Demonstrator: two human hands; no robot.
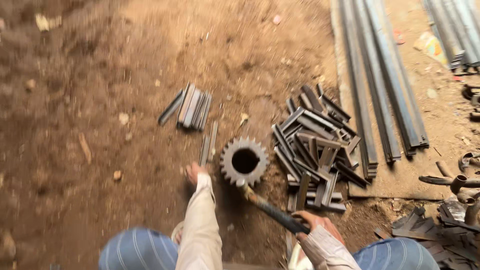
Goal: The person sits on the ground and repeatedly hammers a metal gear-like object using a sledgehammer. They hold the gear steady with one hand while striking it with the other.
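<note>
The person's left hand [192, 172] reaches out near the lower middle of the frame, at the end of a pale cream sleeve, and rests on the brown dirt floor [85, 115] at the lower end of two short grey metal strips [208, 145] that lie side by side. Whether its grip has closed on a strip cannot be told, since the fingers are blurred and partly hidden by the wrist.

The right hand [314, 222] sits lower and further right, its grip wrapped fully around the dark handle of a hammer [267, 207]. The hammer slants up and to the left (its head is blurred), and its upper end touches the lower rim of a thick grey steel gear wheel with a round centre hole [244, 161], which lies flat on the floor just right of the left hand.

Right of the gear, touching or nearly so, is a loose heap of short dark steel bar offcuts [315, 150], crossing one another at many angles. Above the left hand, in the middle of the frame, a neat small row of grey flat metal pieces [192, 107] lies apart from the heap.

Long dark steel flat bars [385, 90] run from the upper right downward. At the right edge lie rusty curved metal parts [452, 182] and dark scrap plates [435, 235]. Blue striped trouser knees [137, 250] fill the bottom edge.
</note>
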